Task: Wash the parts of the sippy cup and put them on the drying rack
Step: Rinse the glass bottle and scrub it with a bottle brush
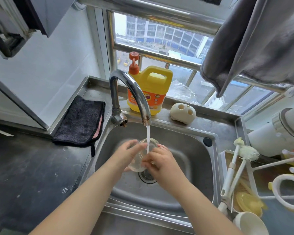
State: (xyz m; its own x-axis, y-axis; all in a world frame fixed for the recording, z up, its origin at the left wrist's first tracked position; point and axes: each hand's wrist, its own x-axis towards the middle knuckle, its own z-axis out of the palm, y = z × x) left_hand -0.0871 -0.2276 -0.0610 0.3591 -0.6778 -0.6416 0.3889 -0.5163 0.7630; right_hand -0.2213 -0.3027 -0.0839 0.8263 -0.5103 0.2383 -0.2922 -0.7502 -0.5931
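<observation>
A clear plastic cup body point(143, 150) is held over the steel sink point(185, 150), tilted with its mouth toward the tap. Water runs from the chrome faucet point(131, 92) straight into it. My left hand point(129, 154) grips the cup's left side, fingers wrapped round the wall. My right hand point(161, 161) holds its right side, fingers curled at the rim and lower wall. The drying rack point(278, 163) with white pegs stands to the right of the sink, holding a yellow lid part point(248, 202) and a white ring point(290, 192).
A yellow detergent jug point(151, 89) and a cream holder point(182, 113) stand on the ledge behind the sink. A dark cloth point(80, 121) lies at the left. Bottle brushes point(239, 160) lean in the rack. A white cup point(249, 223) sits at the lower right. The drain point(147, 176) lies below my hands.
</observation>
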